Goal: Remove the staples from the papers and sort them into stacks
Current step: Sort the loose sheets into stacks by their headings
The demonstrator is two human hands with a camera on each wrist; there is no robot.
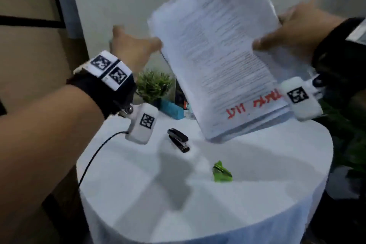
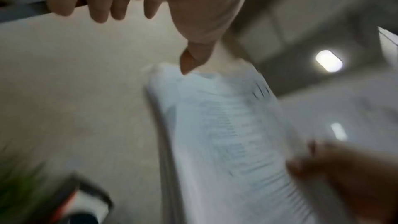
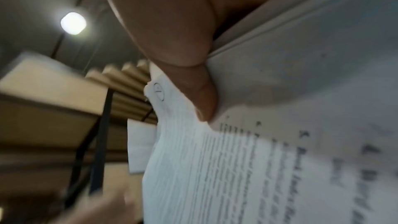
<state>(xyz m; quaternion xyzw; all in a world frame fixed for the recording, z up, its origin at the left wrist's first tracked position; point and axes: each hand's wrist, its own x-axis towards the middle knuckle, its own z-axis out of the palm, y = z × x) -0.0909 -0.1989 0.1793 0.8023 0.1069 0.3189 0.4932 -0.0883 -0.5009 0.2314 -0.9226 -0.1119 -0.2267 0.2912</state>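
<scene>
Surface: a round table (image 1: 198,194) covered in a white cloth is seen from above in the head view.
On the table: a black stapler (image 1: 178,140) is set near the middle, and a small green staple remover (image 1: 221,171) lies apart from it, nearer the front edge.
Back of table: a small green plant (image 1: 153,83) and a teal box (image 1: 171,110) are placed against a pale wall.
Room: beige panels with a black strip are seen at the left; dark foliage is seen at the right edge.
Papers: the thick stack of papers (image 1: 221,61) is held up in the air above the back of the table, tilted, with printed text, red handwriting near its lower end and a circled mark at its top.
Wrist views only: a round ceiling lamp (image 3: 73,23) is shown in both, and the layered edge of the stack is seen close up.
Left hand (image 1: 134,45): the stack's left edge is pinched by the thumb; in the left wrist view the other fingers (image 2: 99,11) are seen loosely extended behind.
Right hand (image 1: 287,31): the stack's right edge is gripped, the thumb (image 3: 189,74) pressed onto the top sheet.
</scene>
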